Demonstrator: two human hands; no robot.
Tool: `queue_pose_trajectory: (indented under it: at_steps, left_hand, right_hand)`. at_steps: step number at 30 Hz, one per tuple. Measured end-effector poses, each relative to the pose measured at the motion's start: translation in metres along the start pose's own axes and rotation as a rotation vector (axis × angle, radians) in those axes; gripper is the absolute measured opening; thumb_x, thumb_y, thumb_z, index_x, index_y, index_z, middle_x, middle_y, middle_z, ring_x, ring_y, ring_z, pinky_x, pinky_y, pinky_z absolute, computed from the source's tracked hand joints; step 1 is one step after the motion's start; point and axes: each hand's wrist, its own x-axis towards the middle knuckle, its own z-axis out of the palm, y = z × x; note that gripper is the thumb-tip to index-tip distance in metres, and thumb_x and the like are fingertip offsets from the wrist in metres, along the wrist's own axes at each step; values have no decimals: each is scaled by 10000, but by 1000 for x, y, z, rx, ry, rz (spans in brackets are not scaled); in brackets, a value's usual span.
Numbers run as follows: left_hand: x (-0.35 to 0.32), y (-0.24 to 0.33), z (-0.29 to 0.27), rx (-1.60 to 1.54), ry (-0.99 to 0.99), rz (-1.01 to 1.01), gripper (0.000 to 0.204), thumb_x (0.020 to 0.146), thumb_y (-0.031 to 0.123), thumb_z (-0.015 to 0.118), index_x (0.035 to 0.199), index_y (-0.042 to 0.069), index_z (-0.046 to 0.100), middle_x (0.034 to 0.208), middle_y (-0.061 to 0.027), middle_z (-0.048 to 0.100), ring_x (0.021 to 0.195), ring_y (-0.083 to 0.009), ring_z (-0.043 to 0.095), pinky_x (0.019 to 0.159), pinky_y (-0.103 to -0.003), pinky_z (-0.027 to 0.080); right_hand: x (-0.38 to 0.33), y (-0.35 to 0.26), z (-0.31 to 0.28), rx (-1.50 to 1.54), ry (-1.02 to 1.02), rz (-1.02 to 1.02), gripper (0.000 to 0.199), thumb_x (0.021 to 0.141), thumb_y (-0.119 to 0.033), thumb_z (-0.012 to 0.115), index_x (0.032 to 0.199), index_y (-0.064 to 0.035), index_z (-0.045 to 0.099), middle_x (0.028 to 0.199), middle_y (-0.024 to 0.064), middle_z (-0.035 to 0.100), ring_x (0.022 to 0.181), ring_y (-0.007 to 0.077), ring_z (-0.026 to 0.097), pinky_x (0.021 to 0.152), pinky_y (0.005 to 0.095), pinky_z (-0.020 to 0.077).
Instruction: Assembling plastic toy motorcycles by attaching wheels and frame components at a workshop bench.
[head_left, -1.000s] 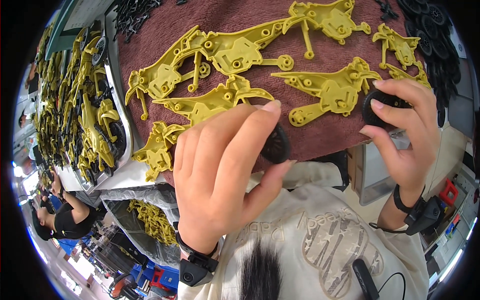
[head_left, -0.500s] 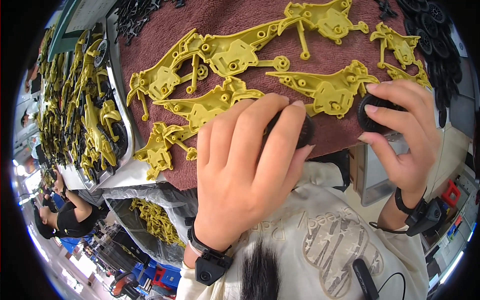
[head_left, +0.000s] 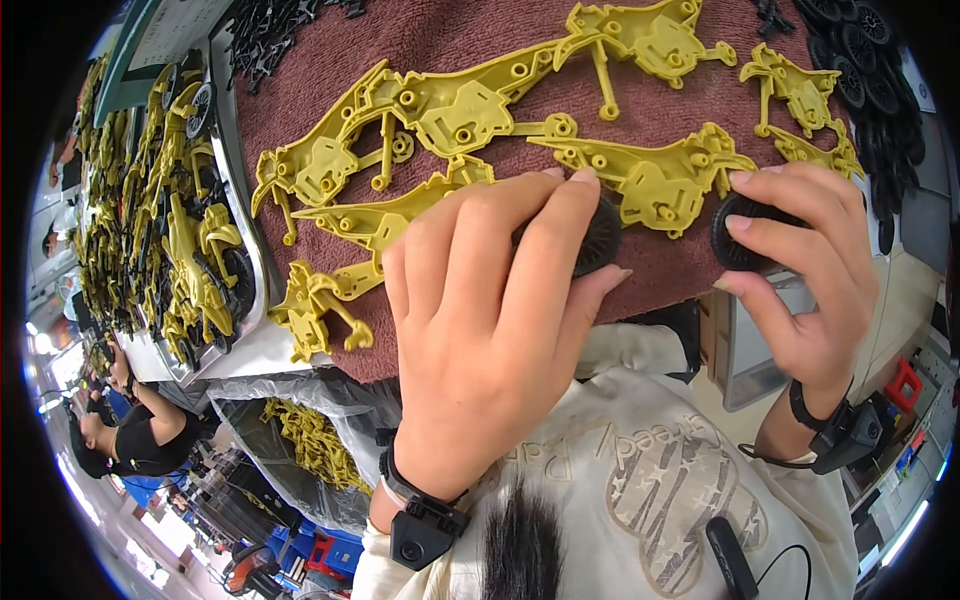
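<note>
My left hand [head_left: 490, 300] is closed round a black toy wheel [head_left: 601, 238] with thin spokes, its rim showing past the index finger and thumb. To its right, my right hand [head_left: 815, 265] pinches another black wheel [head_left: 735, 236] between thumb and fingertips; whether more wheels sit in the palm is hidden. Between the hands lies a yellow plastic toy motorcycle body half [head_left: 660, 185], inner side up. Another yellow half [head_left: 375, 220] is partly covered by my left hand. Below it, a small yellow piece [head_left: 310, 305] lies at the towel's near left.
Several more yellow halves [head_left: 465, 110] lie on the brown towel [head_left: 300, 60]. Black wheels [head_left: 865, 60] are piled at the far right, small black parts [head_left: 265, 45] at the far left. A metal tray [head_left: 262, 290] holds yellow-black motorcycles; a lined bin [head_left: 370, 405] stands below. Another person [head_left: 150, 425] works at left.
My left hand has shifted slightly left with its wheel, exposing more of the spokes. The yellow half under it and the small yellow piece have shifted and turned. My right hand has barely moved.
</note>
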Motion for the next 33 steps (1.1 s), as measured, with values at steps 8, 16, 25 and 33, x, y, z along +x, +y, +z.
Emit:
queue_pose_trajectory:
  at_steps: [8,16,25,33]
  left_hand:
    - [0,7,-2,9,5,-78,538,688,199,822,1181,76,643,1135,-90,580,993,-265,523,876,-371,402]
    - [8,6,-32,-260,-4,-45,542,686,158,841,1165,40,616,1160,-124,575,1014,-295,567,804,-369,481]
    - [109,17,-51,-215,-228,293,332,796,79,713,1107,26,612,1084,-141,606,962,-334,616,821,-384,497]
    - [233,22,45,-244,-182,574,379,892,132,613,1249,44,523,1232,-140,538,1076,-339,570,928,-404,472]
  right_hand:
    - [2,-3,-5,-12,7,39,363,626,-103,793,957,-40,659,1126,152,633,1020,368,577,891,447,455]
    - [4,10,-29,-3,192,113,390,635,-94,790,1009,-86,678,1168,111,597,1033,315,575,870,407,465]
    - [-12,83,-66,-469,233,412,425,810,-11,594,1227,-97,593,1382,98,492,1261,321,458,1045,421,359]
    - [-6,93,-65,-484,338,370,447,768,4,642,1204,-74,583,1189,88,536,1116,292,523,880,404,401]
